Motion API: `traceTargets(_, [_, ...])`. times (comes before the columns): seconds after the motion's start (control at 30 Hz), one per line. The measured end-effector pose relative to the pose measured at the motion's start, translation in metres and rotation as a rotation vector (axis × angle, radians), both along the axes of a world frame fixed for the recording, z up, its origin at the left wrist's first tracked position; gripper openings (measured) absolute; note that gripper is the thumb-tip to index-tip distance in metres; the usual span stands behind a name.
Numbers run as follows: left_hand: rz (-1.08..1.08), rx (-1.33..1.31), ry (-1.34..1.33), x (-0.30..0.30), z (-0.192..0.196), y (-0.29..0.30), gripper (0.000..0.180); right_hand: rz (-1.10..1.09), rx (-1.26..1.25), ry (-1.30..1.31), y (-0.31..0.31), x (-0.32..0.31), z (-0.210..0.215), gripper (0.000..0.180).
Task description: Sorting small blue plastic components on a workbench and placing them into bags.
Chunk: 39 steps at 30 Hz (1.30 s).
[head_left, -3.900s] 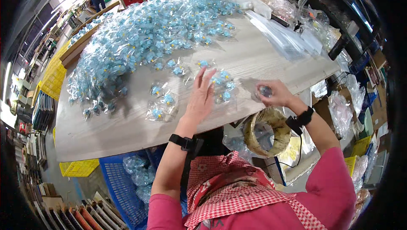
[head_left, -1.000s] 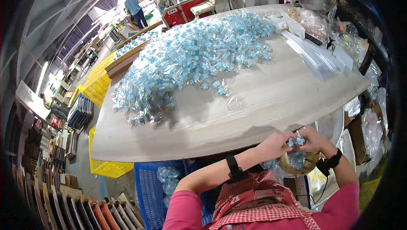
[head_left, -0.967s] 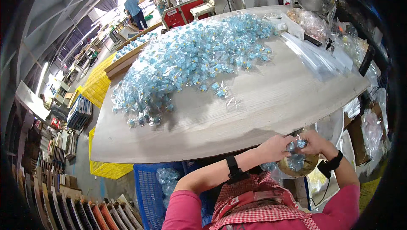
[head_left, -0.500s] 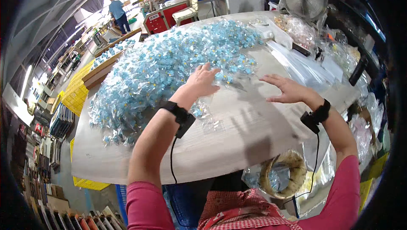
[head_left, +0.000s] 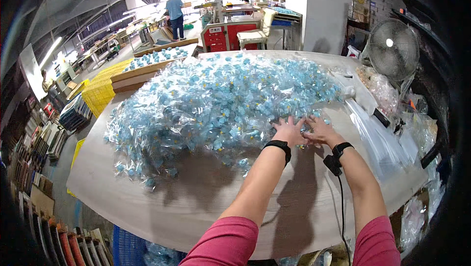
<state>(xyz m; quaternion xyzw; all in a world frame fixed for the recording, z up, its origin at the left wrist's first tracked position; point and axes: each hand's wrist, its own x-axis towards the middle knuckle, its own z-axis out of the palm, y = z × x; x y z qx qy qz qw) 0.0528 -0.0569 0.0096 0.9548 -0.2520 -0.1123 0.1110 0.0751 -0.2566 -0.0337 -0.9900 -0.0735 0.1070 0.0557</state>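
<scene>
A broad pile of small light-blue pieces with yellow dots in clear plastic wrappers (head_left: 216, 99) covers much of the pale table (head_left: 196, 212). At the pile's near right edge, my left hand (head_left: 290, 131) rests with its fingers spread against the wrapped pieces. Close beside it, my right hand (head_left: 322, 132) also touches the edge, its fingers stretched out and apart. The two hands almost meet. Neither visibly grips anything, though the fingertips are partly lost among the shiny wrappers.
Flat clear plastic sheets or bags (head_left: 378, 136) lie at the table's right. A wooden-sided tray of blue pieces (head_left: 157, 60) stands far left, near yellow crates (head_left: 105, 87). A round fan (head_left: 392, 50) is at far right. A person in blue (head_left: 174, 13) stands in the background.
Both hands have come together at the pile's right edge, having been apart above the table. The pile now reaches further right, and the view has shifted.
</scene>
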Motion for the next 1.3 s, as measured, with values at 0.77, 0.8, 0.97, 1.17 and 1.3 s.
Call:
traceTargets(0.77, [-0.258, 0.023, -0.162, -0.186, 0.021, 0.057, 0.082, -0.113, 0.274, -0.371, -0.109, -0.280, 0.060, 0.072])
traceTargets(0.8, [-0.237, -0.031, -0.174, -0.193, 0.014, 0.062, 0.082, -0.141, 0.280, -0.272, -0.095, -0.279, 0.060, 0.071])
traceTargets(0.97, [-0.160, -0.011, -0.149, -0.216, -0.006, 0.040, 0.084, 0.018, 0.216, -0.445, -0.088, -0.278, 0.015, 0.069])
traceTargets(1.17, [-0.239, -0.301, -0.426, -0.205, -0.019, 0.014, 0.070, 0.012, 0.234, -0.515, -0.084, -0.259, 0.017, 0.055])
traceTargets(1.3, [-0.391, -0.247, -0.271, -0.206, -0.017, -0.022, 0.064, -0.051, 0.196, -0.551, -0.126, -0.254, -0.001, 0.049])
